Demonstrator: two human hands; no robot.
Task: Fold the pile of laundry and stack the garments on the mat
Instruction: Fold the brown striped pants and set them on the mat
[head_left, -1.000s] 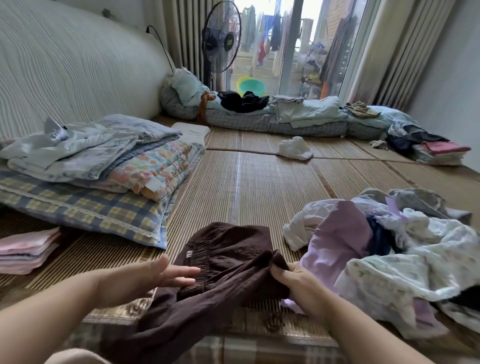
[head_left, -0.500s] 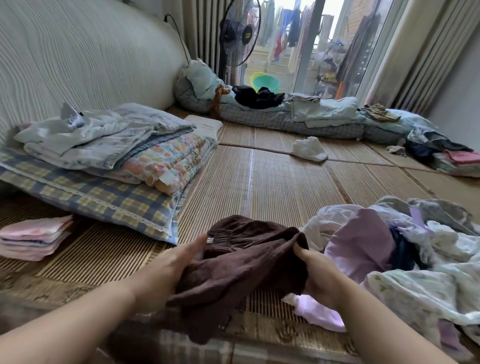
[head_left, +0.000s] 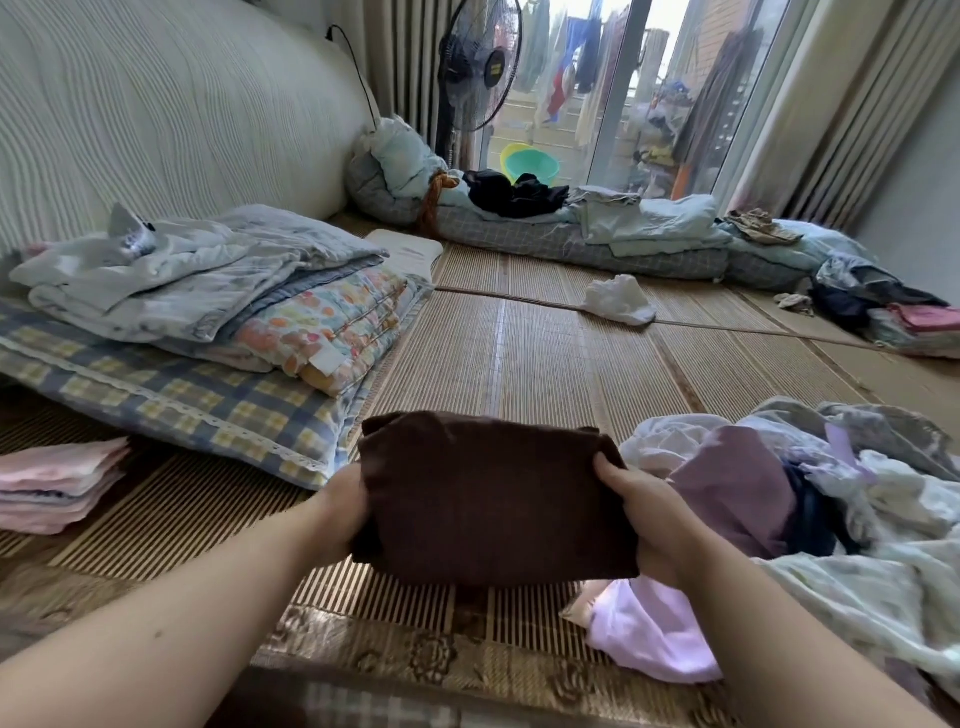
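Since half a second before, the brown garment (head_left: 493, 493) had gone from a loose bunch to a compact folded rectangle. Both forearms reached forward, the left hand (head_left: 340, 512) gripping its left edge and the right hand (head_left: 644, 514) its right edge, thumb on top. It sat between them over the woven mat (head_left: 519, 353), just left of the unfolded laundry pile (head_left: 857, 499). It was dark brown and smooth-faced, with rounded corners.

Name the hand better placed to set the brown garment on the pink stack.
Left, likely: the left hand grips the brown garment on the pink stack's side; the right hand is farther.
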